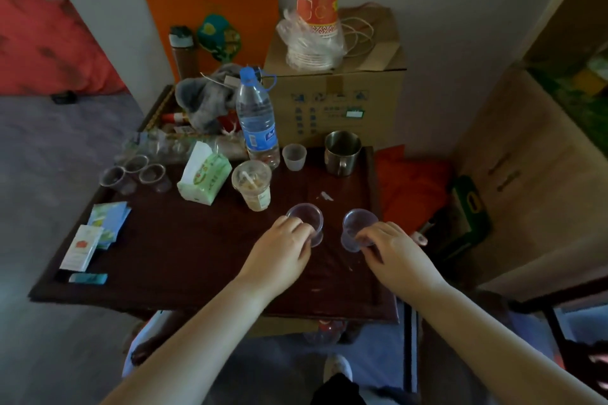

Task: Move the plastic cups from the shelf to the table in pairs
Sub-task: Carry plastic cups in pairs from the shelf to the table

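Two clear plastic cups stand side by side on the dark wooden table (pixel 184 256), near its right front. My left hand (pixel 283 250) grips the left cup (pixel 307 217) at its near side. My right hand (pixel 391 250) pinches the near rim of the right cup (pixel 357 223). Three more clear plastic cups (pixel 135 174) sit together at the table's far left edge. A small frosted cup (pixel 294 156) stands at the back near the water bottle.
An iced drink cup (pixel 253 187), a tissue pack (pixel 204 177), a water bottle (pixel 256 118) and a steel mug (pixel 342 151) crowd the back. Packets (pixel 95 233) lie at the left front. A cardboard box (pixel 339 99) with stacked paper cups (pixel 316 29) stands behind.
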{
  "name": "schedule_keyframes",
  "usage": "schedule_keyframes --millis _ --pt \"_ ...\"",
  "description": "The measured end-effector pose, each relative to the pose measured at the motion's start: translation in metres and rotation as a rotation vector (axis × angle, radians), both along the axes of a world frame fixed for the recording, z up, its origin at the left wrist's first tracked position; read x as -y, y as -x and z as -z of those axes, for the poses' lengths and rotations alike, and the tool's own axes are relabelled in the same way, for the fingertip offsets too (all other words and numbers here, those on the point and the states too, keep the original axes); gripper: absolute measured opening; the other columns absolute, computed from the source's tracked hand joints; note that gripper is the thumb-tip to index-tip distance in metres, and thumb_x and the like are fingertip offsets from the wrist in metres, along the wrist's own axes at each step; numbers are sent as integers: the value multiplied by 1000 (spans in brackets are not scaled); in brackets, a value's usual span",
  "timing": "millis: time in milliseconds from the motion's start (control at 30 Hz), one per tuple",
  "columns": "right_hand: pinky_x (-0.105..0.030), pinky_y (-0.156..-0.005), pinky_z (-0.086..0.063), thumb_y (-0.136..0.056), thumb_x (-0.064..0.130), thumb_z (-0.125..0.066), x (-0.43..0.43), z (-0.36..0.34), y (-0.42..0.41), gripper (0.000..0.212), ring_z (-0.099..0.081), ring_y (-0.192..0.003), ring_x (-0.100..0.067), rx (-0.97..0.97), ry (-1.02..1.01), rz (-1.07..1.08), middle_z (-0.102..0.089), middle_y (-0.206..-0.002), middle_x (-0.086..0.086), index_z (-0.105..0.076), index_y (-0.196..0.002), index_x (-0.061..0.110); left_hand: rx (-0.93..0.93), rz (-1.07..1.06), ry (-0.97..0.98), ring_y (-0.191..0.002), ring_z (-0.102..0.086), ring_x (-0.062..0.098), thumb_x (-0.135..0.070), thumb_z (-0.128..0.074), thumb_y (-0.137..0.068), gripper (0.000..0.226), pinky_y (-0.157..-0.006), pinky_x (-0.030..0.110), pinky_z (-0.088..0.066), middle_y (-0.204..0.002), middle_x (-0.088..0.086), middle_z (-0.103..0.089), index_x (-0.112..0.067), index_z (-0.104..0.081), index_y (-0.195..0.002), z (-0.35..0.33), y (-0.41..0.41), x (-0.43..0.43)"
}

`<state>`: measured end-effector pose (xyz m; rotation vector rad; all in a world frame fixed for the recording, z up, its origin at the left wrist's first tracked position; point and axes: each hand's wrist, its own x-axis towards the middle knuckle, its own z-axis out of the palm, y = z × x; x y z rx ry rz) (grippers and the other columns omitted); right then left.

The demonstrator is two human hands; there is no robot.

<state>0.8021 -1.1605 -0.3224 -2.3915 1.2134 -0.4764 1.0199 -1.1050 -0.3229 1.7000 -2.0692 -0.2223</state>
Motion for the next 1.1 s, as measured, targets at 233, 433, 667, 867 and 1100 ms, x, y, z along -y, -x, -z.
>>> schedule_keyframes --millis 233,433,667,867,1100 --pt "-22 -84 -41 -86 10 -53 77 23 -3 23 -47 -105 -10 9 -55 -56 -61 -107 6 -61 -107 17 32 -56 -87 -101 -53 19 -13 -51 -87 23 -81 31 -50 -102 2 -63 -12 -61 -108 33 5 62" --pt "-20 -85 -40 -87 7 -51 114 53 -21 25 -47 -107 -12 22 -113 -64 -60 -108 0 -59 -110 12 21 -86 -215 -106 -52 22 -7 -49 -86 29 -83 32 -49 -114 5 -61 -12 -58 -112 64 1 98" --pt "-19 -85 -39 -85 5 -52 148 88 -45 26 -48 -105 -13 26 -129 -13 -60 -106 1 -60 -108 12 62 -118 -297 -114 -48 23 -4 -45 -86 39 -83 33 -45 -121 6 -56 -13 -52 -123 90 -5 140" --pt "-19 -86 -39 -84 3 -52 165 107 -52 29 -46 -109 -15 -12 -132 -5 -58 -109 -1 -57 -111 11 98 -127 -346 -119 -43 21 -4 -43 -87 44 -91 33 -42 -126 4 -52 -14 -45 -129 106 -10 159" --pt "-28 -89 -44 -81 -1 -52 167 117 -56 31 -46 -111 -20 -21 -147 -31 -57 -110 -6 -58 -111 6 102 -82 -344 -120 -43 21 -4 -45 -88 42 -94 32 -40 -127 5 -52 -11 -45 -130 117 -12 170"
